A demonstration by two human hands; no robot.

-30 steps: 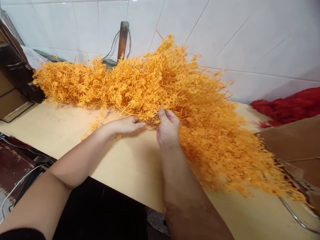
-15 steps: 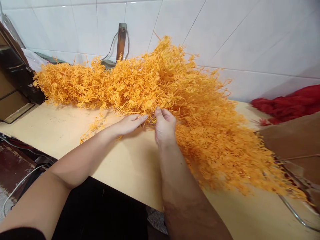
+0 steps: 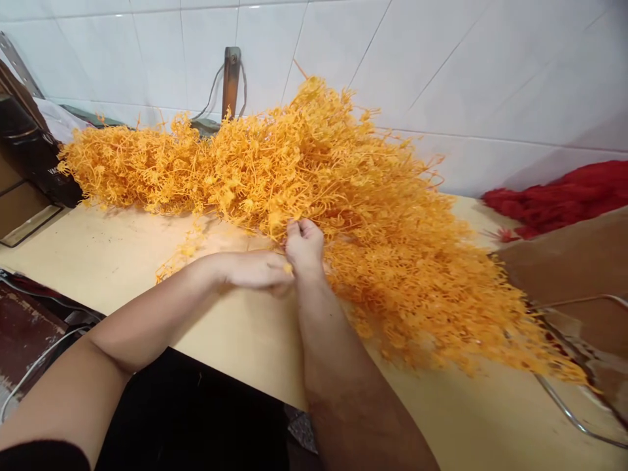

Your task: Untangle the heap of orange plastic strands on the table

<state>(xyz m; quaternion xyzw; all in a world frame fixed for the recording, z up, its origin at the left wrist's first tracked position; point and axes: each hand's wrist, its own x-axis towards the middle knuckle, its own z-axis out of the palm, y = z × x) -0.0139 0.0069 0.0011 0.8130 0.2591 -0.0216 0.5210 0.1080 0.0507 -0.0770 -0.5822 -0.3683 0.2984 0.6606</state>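
Note:
A big heap of orange dried-looking flower sprigs, with thin curly stems, stretches across the table. My right hand is closed at the heap's front edge, thumb and fingers pinched on the sprigs; exactly which stems they grip is hidden. Just below and left of it is my left hand, palm down over the tabletop. Its fingers are blurred and partly covered by my right wrist, with a small orange bit showing by them. A few loose orange strands lie on the table to the left.
White tiles form the wall behind. A rusty upright bar with a wire stands there. To the right are a red fluffy bundle, brown cardboard and a bent metal rod. A black box sits at the left.
My left hand has dropped away from the heap towards me, passing to beside my right wrist. My right hand stays pinched at the heap and has shifted slightly left and down; the view moved slightly.

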